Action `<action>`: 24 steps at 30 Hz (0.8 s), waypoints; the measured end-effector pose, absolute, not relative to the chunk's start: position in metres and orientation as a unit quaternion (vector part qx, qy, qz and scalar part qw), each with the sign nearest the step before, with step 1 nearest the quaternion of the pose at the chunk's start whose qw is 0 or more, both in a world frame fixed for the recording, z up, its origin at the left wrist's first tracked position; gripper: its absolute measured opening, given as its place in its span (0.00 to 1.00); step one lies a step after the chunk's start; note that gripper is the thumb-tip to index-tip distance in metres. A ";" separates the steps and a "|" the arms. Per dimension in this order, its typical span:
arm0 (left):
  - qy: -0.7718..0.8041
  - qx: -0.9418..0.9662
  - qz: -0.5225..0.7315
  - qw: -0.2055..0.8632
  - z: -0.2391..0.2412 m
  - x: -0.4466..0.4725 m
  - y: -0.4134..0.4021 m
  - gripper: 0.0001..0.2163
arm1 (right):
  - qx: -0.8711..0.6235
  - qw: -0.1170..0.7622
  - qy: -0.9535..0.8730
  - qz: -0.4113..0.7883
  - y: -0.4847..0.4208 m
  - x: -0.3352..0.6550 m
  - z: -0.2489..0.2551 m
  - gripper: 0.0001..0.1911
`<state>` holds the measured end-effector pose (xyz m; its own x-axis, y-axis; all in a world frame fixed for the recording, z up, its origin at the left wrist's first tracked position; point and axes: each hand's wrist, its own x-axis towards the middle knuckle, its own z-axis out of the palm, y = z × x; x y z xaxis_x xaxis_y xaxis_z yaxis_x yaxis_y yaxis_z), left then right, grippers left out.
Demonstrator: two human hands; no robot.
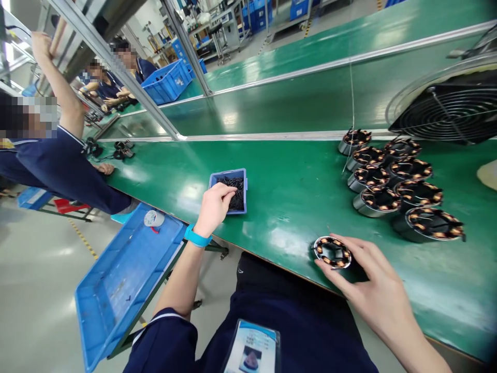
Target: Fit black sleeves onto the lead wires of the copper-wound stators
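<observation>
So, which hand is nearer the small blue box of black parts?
Left. The left hand reaches into the blue box; the right hand holds a stator, well apart.

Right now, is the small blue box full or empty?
Partly filled: black parts cover the floor of the box, where left fingers dip in.

Bright overhead light throws white glare on the green bench (272, 171), and wide-angle distortion bends the edges.
</observation>
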<state>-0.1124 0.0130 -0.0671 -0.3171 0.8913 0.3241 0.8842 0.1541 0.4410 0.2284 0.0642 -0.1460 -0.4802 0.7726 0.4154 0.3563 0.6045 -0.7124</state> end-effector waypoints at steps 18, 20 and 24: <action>0.681 0.593 0.430 0.019 -0.045 -0.044 -0.001 0.05 | -0.356 0.367 -0.802 0.309 0.063 0.227 -0.139 0.21; 0.637 0.630 0.435 0.086 -0.047 -0.014 -0.003 0.05 | -0.357 0.367 -0.802 0.309 0.063 0.227 -0.139 0.21; 0.600 0.645 0.443 0.164 -0.060 0.020 0.000 0.07 | -0.356 0.366 -0.802 0.310 0.064 0.227 -0.137 0.21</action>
<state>0.0195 -0.0005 -0.0596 -0.1136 0.9203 0.3743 0.6288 -0.2251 0.7443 0.2267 0.0636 -0.1372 -0.4785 0.7977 0.3670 0.3438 0.5548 -0.7576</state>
